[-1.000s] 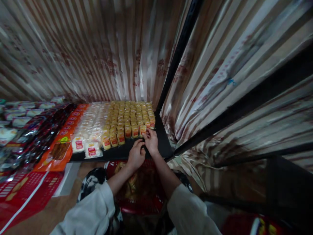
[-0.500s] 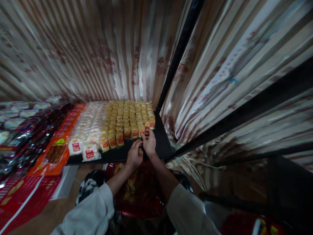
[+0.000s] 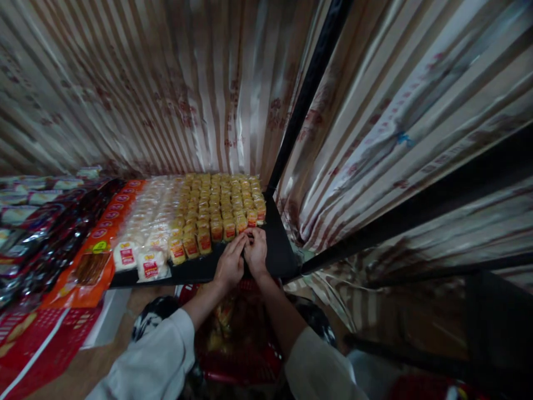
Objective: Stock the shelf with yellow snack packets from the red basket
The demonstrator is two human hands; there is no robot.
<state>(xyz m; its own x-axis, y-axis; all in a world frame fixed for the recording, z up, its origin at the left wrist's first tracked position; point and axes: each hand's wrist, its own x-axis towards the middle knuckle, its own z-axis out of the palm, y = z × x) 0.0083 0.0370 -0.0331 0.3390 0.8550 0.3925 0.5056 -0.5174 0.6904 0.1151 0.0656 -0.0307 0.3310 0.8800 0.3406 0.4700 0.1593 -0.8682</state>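
Rows of small yellow wrapped snack packets (image 3: 215, 208) with red labels stand close together on a black shelf (image 3: 275, 253). At the front of these rows my left hand (image 3: 230, 261) and my right hand (image 3: 255, 253) meet, fingertips close together. The fingers of both are curled in; whatever lies between them is hidden. The right fingertips are right by the front packets of the right-hand rows. Below the hands, a red basket (image 3: 244, 373) holds more yellow packets (image 3: 222, 319), partly covered by my forearms.
White wrapped packets (image 3: 152, 264) with red labels lie left of the yellow rows. Beyond them are orange snack bags (image 3: 89, 266) and dark shiny packs (image 3: 54, 236). Black posts (image 3: 310, 94) and a striped curtain (image 3: 200, 83) bound the shelf at the back and right.
Both hands have drawn closer together at the front of the yellow rows, the left moving slightly up and right. The fingers have curled in more. The view has shifted slightly.
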